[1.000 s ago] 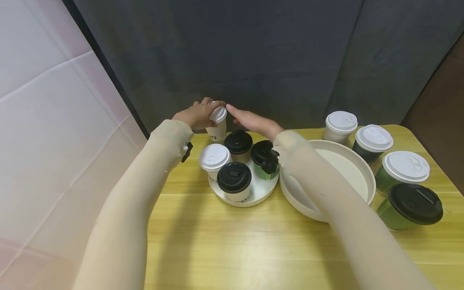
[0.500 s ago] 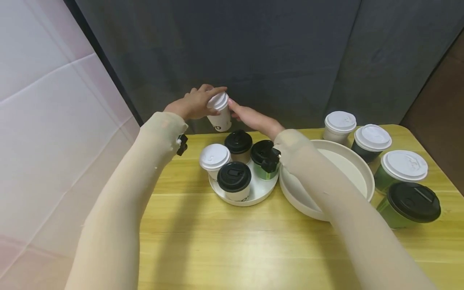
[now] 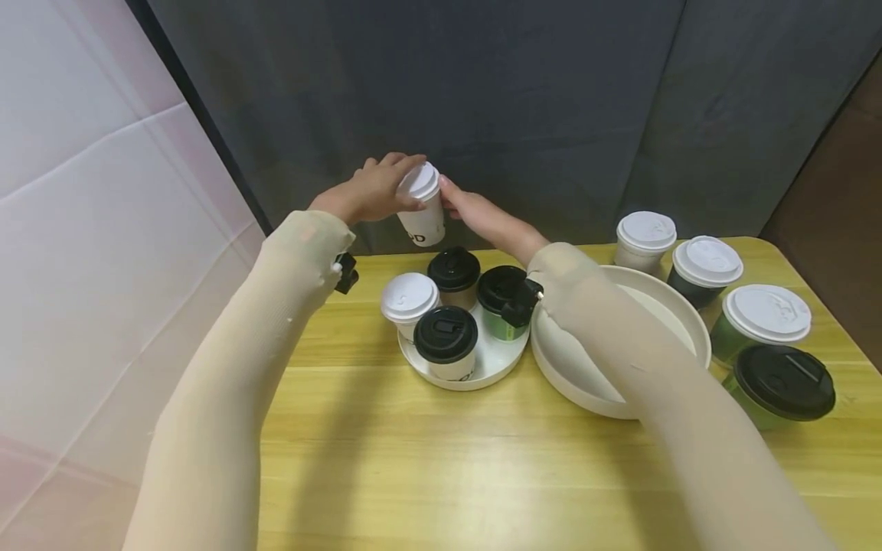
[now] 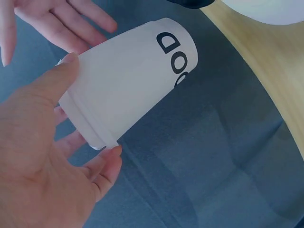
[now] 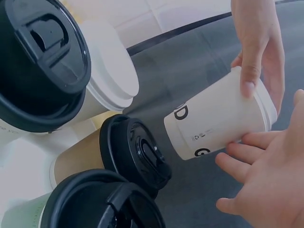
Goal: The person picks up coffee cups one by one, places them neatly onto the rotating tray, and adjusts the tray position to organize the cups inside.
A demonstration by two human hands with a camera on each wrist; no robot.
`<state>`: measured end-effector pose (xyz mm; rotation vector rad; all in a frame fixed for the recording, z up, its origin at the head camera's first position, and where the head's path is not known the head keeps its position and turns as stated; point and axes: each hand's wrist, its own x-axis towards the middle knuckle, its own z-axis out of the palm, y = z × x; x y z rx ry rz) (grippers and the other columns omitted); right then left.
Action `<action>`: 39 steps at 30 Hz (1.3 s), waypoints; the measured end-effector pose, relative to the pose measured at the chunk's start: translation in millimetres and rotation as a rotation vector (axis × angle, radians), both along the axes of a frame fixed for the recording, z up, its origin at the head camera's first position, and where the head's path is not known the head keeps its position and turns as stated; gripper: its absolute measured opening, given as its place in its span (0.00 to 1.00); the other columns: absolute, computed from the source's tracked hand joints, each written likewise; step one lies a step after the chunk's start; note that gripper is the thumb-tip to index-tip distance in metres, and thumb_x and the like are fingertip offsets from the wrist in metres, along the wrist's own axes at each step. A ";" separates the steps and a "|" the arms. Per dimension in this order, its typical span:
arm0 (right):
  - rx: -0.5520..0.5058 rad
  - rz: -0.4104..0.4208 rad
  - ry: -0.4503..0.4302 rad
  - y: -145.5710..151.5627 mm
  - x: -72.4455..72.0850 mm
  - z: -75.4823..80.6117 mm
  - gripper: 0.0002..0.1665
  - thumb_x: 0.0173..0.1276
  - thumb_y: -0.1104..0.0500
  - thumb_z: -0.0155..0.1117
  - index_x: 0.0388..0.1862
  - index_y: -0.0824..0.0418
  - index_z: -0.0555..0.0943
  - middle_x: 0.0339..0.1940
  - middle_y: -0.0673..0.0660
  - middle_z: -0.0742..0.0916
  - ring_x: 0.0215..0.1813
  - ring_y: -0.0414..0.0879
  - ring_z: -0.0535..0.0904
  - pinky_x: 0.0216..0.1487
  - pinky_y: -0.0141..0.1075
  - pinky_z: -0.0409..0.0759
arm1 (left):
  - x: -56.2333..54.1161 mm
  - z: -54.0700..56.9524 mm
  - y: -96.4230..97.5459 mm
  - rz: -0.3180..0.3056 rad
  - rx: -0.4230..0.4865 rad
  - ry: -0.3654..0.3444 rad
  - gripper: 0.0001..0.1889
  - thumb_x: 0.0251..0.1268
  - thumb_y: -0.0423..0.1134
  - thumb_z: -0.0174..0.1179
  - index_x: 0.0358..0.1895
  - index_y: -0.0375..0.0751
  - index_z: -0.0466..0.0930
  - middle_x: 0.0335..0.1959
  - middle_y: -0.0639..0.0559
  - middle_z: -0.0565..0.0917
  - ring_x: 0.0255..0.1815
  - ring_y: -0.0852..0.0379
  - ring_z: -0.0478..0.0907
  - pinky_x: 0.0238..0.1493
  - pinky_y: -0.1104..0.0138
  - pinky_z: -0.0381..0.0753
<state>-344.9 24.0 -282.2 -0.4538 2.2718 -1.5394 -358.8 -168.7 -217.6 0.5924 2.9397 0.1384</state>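
Note:
My left hand (image 3: 375,190) grips a white paper coffee cup (image 3: 423,220) by its white lid, thumb on one side and fingers on the other. The cup hangs tilted in front of the dark curtain, above the table's back edge, with black letters near its base. My right hand (image 5: 270,175) has its fingers extended, fingertips right at the cup's side. In front of the held cup, a round white tray (image 3: 492,367) bears several lidded cups: a white-lidded cup (image 3: 409,298), a black-lidded white cup (image 3: 446,340), a brown cup (image 5: 78,159) and a green cup (image 3: 506,325).
A larger cream tray (image 3: 696,329) stands right of the white tray, partly under my right forearm. Along the table's right side stand a white cup (image 3: 644,237), a dark cup (image 3: 704,268), a white-lidded green cup (image 3: 765,317) and a black-lidded green cup (image 3: 782,386).
My left hand has lifted the white coffee cup off the table and moved it slightly right. My right hand has shifted a little up alongside it. The cups on the tray stay put.

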 end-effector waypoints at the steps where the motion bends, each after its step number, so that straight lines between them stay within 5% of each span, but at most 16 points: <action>1: -0.001 -0.005 -0.001 0.1 0.5 1.3 0.44 0.77 0.32 0.23 0.81 0.57 0.53 0.81 0.57 0.62 0.80 0.54 0.60 0.82 0.45 0.53 | 0.4 0.8 0.7 -0.003 0.000 -0.001 0.43 0.69 0.54 0.58 0.81 0.54 0.44 0.81 0.41 0.50 0.72 0.34 0.56 0.72 0.39 0.59; 23: -0.043 -0.024 0.086 20.0 3.2 17.9 0.41 0.79 0.34 0.24 0.81 0.55 0.51 0.82 0.56 0.61 0.81 0.49 0.60 0.83 0.43 0.54 | 1.7 16.2 15.7 -0.054 0.045 0.012 0.44 0.69 0.59 0.55 0.81 0.57 0.42 0.82 0.44 0.47 0.74 0.36 0.54 0.75 0.39 0.55; 39: -0.098 -0.171 0.151 35.8 10.9 27.4 0.39 0.79 0.35 0.32 0.79 0.53 0.59 0.79 0.56 0.67 0.76 0.49 0.68 0.75 0.40 0.68 | 1.7 19.3 34.0 -0.089 0.093 0.066 0.44 0.69 0.61 0.54 0.81 0.52 0.43 0.82 0.48 0.48 0.74 0.40 0.55 0.75 0.45 0.59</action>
